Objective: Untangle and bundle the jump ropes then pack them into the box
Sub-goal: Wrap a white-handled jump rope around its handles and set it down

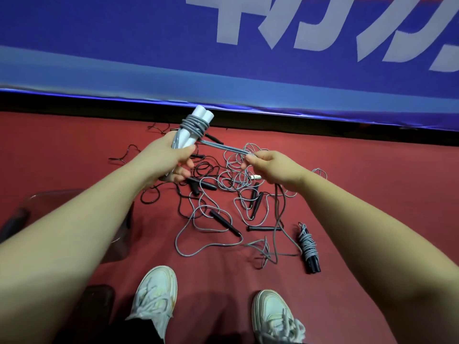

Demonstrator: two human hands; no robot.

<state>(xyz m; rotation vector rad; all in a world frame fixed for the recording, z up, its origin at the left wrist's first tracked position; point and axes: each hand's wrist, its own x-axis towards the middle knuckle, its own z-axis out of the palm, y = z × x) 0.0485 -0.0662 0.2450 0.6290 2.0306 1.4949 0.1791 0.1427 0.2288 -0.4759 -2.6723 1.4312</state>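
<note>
Left hand (177, 157): clenched around the lower part of two white handles (196, 127), which are held side by side and tilted up toward the blue banner (124, 45).
Grey rope (195, 125): several turns are wound tight around the upper part of the white handles; a doubled strand is stretched from the wraps across to the other hand.
Right hand (270, 167): the doubled strand is pinched between thumb and fingers, and the rope's slack is seen hanging down from under the palm to the floor.
Tangle (223, 194): a loose heap of grey and black ropes with black handles is spread on the red floor (372, 182), directly below and between the two hands.
Finished bundle (309, 248): one rope with black handles, wrapped in grey cord, is laid on the floor to the right of the tangle, just apart from it.
Box (121, 232): a clear container is partly seen on the floor at the left, mostly hidden behind the left forearm; its contents cannot be told.
Shoes (155, 296): two white sneakers are planted on the floor at the near edge, below the tangle.
</note>
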